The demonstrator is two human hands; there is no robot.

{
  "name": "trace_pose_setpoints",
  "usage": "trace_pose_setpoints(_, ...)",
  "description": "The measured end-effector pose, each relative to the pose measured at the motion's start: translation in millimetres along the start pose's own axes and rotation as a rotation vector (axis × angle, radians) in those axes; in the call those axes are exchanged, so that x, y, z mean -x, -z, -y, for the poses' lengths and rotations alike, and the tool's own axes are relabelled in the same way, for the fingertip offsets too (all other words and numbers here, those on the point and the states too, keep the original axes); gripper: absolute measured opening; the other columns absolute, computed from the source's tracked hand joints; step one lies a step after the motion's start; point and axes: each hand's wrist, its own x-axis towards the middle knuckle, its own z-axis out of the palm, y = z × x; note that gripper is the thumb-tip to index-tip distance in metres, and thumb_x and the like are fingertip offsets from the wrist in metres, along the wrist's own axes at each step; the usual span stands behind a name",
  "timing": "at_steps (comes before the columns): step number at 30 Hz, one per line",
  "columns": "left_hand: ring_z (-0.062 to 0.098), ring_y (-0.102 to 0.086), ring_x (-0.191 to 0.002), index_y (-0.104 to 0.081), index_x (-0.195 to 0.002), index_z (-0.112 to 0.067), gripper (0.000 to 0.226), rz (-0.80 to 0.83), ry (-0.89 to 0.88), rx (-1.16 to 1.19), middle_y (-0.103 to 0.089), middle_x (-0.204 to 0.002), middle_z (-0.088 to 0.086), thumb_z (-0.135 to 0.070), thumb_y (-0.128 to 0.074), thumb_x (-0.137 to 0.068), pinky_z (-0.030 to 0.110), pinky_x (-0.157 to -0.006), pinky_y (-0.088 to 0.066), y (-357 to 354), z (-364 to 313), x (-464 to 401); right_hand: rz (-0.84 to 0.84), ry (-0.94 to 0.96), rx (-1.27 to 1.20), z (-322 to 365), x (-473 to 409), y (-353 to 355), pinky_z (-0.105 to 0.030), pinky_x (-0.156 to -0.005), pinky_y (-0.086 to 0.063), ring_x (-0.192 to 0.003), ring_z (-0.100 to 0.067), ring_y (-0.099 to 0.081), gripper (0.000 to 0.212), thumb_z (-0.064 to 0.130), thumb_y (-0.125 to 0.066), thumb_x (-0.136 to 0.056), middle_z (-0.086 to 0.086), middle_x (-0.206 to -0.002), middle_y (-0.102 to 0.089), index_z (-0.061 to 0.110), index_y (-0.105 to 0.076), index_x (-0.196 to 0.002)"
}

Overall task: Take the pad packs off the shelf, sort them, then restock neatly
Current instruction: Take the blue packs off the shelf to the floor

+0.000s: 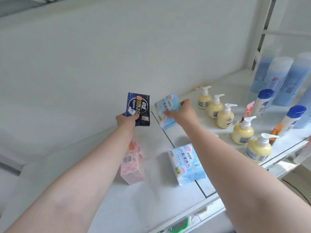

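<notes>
Two hands [125, 119] [182, 110], each around one pad pack [138, 107] [167, 110].

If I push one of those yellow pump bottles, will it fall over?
Probably not easily: each yellow pump bottle looks squat and round, standing upright on the shelf. It looks full, so likely heavy. Pushing high on the pump might tip it into its neighbour.

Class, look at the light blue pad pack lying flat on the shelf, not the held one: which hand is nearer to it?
Right. The right hand is directly beyond the flat light blue pack; the left hand is beyond and further left.
</notes>
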Motion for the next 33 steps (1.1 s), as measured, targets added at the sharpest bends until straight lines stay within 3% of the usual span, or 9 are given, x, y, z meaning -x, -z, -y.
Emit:
trace_pose_setpoints(5,0.013,-0.053,-0.064,-0.056,-0.092,-0.010,0.012,0.094,0.193,0.284,-0.055,-0.076,0.004,-0.008,-0.065,-0.086,0.024,-0.054,-0.047,54.9,-32.7,63.6,0.021,-0.087,-0.302,13.6,47.2,-1.4,-0.038,-0.079,-0.053,-0.085,-0.019,-0.062,0.056,0.032,-0.085,-0.068,0.001,-0.097,-0.062,0.018,-0.046,-0.105)
trace_pose_setpoints(8,0.015,-0.053,-0.069,-0.053,-0.096,-0.012,0.016,0.065,0.248,0.391,-0.053,-0.079,0.003,-0.024,-0.063,-0.090,0.023,-0.058,-0.049,85.7,-36.1,99.9,0.023,-0.113,-0.400,15.1,90.2,-6.7,-0.042,-0.085,-0.056,-0.086,-0.023,-0.066,0.049,0.029,-0.085,-0.069,-0.003,-0.096,-0.065,0.017,-0.050,-0.101)
trace_pose_setpoints(11,0.018,-0.053,-0.073,-0.049,-0.103,-0.013,0.025,0.037,0.244,0.451,-0.052,-0.083,0.002,-0.033,-0.060,-0.092,0.027,-0.067,-0.050,119.3,-32.6,133.3,0.030,-0.110,-0.388,16.0,143.4,-10.2,-0.029,-0.067,-0.050,-0.069,-0.016,-0.061,0.039,0.032,-0.085,-0.068,-0.001,-0.079,-0.065,0.011,-0.063,-0.094)
trace_pose_setpoints(15,0.019,-0.057,-0.069,-0.055,-0.091,-0.015,0.008,0.081,0.253,0.533,-0.060,-0.081,0.002,-0.022,-0.059,-0.092,0.037,-0.077,-0.051,175.9,-15.7,166.9,0.036,-0.180,-0.361,7.1,222.1,-14.8,-0.028,-0.064,-0.040,-0.067,-0.020,-0.054,0.037,0.035,-0.086,-0.067,-0.003,-0.073,-0.060,0.009,-0.062,-0.080)
trace_pose_setpoints(17,0.020,-0.063,-0.063,-0.058,-0.084,-0.013,0.006,0.111,0.244,0.523,-0.066,-0.078,0.006,-0.010,-0.060,-0.089,0.036,-0.076,-0.053,200.5,-1.0,182.8,0.036,-0.252,-0.361,1.1,258.7,-13.1,-0.028,-0.061,-0.038,-0.071,-0.021,-0.053,0.037,0.033,-0.085,-0.068,-0.005,-0.079,-0.059,0.009,-0.062,-0.085)
trace_pose_setpoints(21,0.014,-0.066,-0.058,-0.060,-0.087,-0.011,0.014,0.244,0.236,0.505,-0.069,-0.068,0.002,0.003,-0.062,-0.085,0.021,-0.051,-0.052,228.7,27.6,230.5,0.044,-0.311,-0.407,-16.7,314.2,1.1,-0.033,-0.077,-0.054,-0.091,-0.027,-0.068,0.046,0.035,-0.088,-0.061,-0.010,-0.097,-0.072,0.010,-0.069,-0.096)
trace_pose_setpoints(23,0.016,-0.064,-0.071,-0.060,-0.089,-0.014,0.017,0.341,0.249,0.471,-0.070,-0.074,0.001,0.002,-0.062,-0.086,0.025,-0.062,-0.054,230.8,39.9,256.2,0.064,-0.323,-0.432,-25.3,337.5,13.6,-0.025,-0.067,-0.055,-0.082,-0.021,-0.068,0.037,0.027,-0.083,-0.072,-0.009,-0.093,-0.072,0.010,-0.069,-0.101)
trace_pose_setpoints(26,0.016,-0.062,-0.078,-0.059,-0.088,-0.016,0.015,0.419,0.270,0.473,-0.067,-0.084,0.003,-0.001,-0.059,-0.089,0.028,-0.077,-0.050,226.6,58.3,288.2,0.123,-0.352,-0.472,-34.8,365.5,35.6,-0.030,-0.076,-0.058,-0.081,-0.020,-0.067,0.032,0.024,-0.079,-0.078,-0.009,-0.094,-0.070,0.011,-0.065,-0.104)
trace_pose_setpoints(33,0.010,-0.060,-0.072,-0.060,-0.085,-0.016,0.009,0.286,0.402,0.514,-0.064,-0.084,0.000,-0.008,-0.065,-0.086,0.018,-0.063,-0.047,202.2,90.7,344.6,0.119,-0.400,-0.584,-81.0,409.6,110.4,-0.037,-0.087,-0.057,-0.102,-0.026,-0.069,0.047,0.027,-0.081,-0.075,-0.014,-0.115,-0.069,0.008,-0.062,-0.114)
